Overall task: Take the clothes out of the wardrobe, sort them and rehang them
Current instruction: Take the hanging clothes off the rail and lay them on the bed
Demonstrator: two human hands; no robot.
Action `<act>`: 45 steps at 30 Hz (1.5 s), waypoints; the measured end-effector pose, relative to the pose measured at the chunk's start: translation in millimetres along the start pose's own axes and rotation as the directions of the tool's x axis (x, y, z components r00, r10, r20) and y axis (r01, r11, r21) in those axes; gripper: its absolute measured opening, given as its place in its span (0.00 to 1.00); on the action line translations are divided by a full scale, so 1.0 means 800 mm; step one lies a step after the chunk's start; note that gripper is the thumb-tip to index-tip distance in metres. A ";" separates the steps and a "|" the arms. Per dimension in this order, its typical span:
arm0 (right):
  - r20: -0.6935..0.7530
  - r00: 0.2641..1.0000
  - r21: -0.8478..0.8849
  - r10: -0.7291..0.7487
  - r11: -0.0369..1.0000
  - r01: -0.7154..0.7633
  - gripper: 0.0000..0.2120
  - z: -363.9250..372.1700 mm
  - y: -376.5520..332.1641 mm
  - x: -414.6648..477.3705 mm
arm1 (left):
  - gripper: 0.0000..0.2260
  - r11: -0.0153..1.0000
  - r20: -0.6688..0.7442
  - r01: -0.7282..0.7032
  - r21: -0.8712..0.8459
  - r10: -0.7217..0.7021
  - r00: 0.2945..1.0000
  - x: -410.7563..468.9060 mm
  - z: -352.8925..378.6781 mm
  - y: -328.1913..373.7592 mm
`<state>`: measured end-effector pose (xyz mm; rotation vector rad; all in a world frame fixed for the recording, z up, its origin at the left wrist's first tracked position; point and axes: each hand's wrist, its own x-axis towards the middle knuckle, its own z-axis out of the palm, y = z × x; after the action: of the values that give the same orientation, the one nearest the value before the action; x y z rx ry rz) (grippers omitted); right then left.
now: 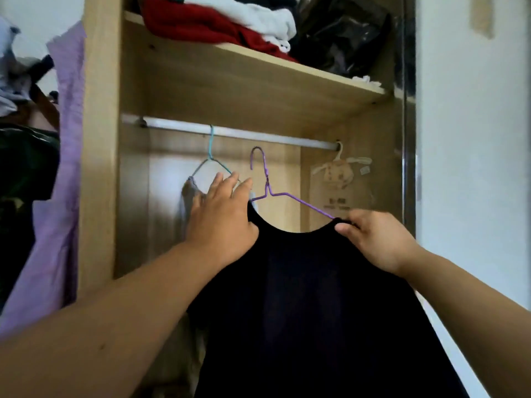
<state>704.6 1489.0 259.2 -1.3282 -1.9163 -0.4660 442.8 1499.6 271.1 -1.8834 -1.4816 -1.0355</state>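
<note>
A black top hangs on a purple wire hanger held below the wardrobe's metal rail, its hook clear of the rail. My left hand holds the top's left shoulder, fingers reaching up beside the hanger. My right hand pinches the right shoulder of the top where the hanger arm enters it. A teal wire hanger hangs on the rail with a grey garment on it, just behind my left hand.
The shelf above holds a red knit, white clothes and a black bag. A small cream hanger with a plastic bag hangs at the rail's right end. A lilac garment drapes left of the wardrobe side.
</note>
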 end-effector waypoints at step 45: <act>-0.414 -0.678 0.182 0.608 -0.674 -0.716 0.06 0.037 -0.727 -0.885 | 0.08 -0.121 -0.081 -0.076 -0.990 0.915 -0.396 -0.737 -0.036 0.176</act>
<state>295.0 825.1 -221.4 -2.3239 0.7373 0.1597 508.5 1108.8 -188.4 -3.4100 0.8841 0.6635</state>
